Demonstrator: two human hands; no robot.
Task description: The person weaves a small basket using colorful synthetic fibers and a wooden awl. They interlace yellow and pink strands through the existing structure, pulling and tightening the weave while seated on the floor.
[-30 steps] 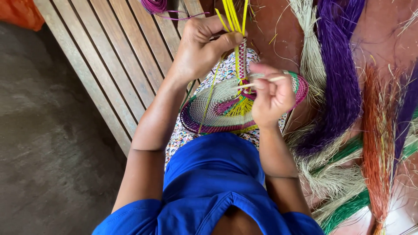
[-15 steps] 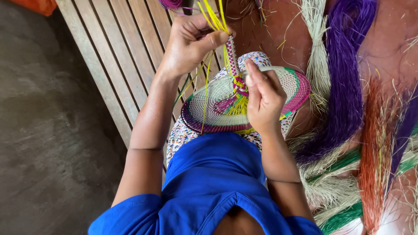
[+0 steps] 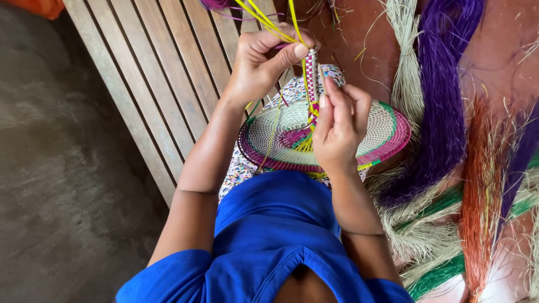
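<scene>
A round woven basket base [image 3: 359,137], cream with pink and green rings, rests on your lap beneath both hands. Your left hand [image 3: 264,62] is closed, thumb pinching yellow strands [image 3: 264,19] and the top of a pink-and-white wrapped coil [image 3: 311,73]. Your right hand [image 3: 337,132], fingers loosely curled, touches that coil lower down. Purple fibre bundles [image 3: 443,84] lie right of your right hand; wooden slats [image 3: 163,73] lie left.
</scene>
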